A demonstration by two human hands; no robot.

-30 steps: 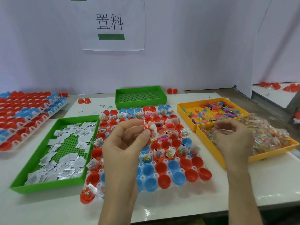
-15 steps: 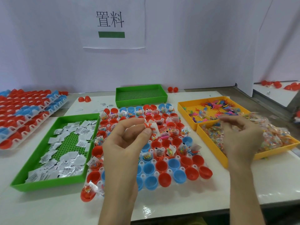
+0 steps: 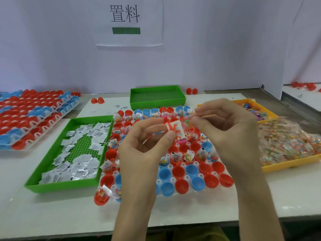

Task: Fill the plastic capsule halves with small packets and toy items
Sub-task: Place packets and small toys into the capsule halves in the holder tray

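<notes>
A white holder tray on the table carries several red and blue capsule halves; the far rows hold packets and toys, the near rows are hollow. Above its middle my left hand pinches a white paper packet with an orange toy between thumb and fingers. My right hand has come in beside it and pinches a small clear bead packet at its fingertips, almost touching the left hand's items.
A green tray of white paper packets lies at the left. An empty green tray stands behind. Two orange trays at the right hold bead packets and coloured toys. Stacked capsule holders sit far left.
My right hand left the orange tray of bead packets and moved left with a clear packet, meeting my left hand over the capsule tray. The left hand stayed put.
</notes>
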